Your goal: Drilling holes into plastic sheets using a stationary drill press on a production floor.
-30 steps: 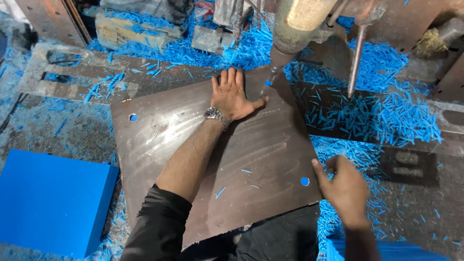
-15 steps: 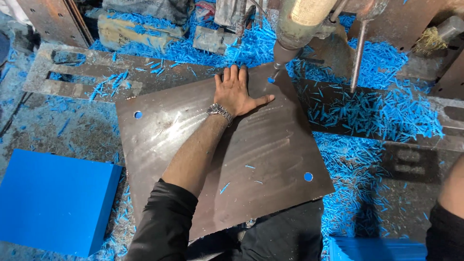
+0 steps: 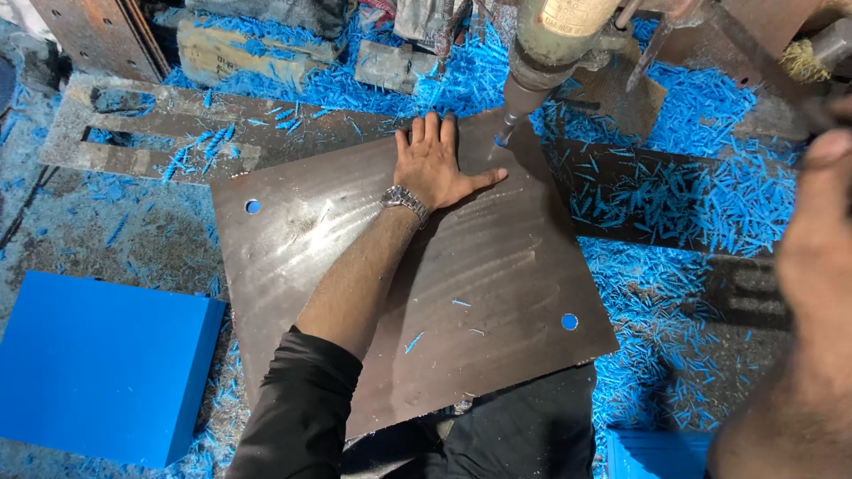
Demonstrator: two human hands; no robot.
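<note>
Your brown metal plate (image 3: 497,266) lies flat on the bench under the drill spindle (image 3: 541,62), the bit at its far corner. Two corner holes (image 3: 569,321) are already through; this corner looks in progress. Your left hand (image 3: 437,164) presses the plate down, fingers spread. Your right hand (image 3: 821,257) is raised, blurred, grip unclear. Blue shavings (image 3: 701,204) surround everything.

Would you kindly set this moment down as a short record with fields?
Left hand: flat on the metal plate, palm down, wristwatch on the wrist
Right hand: raised near the camera, blurred, grip unclear
Drill head: above the plate's far corner, bit beside the left thumb
Holes: one at the plate's left corner, one at its right
Surroundings: blue shavings, blue box at left
</note>
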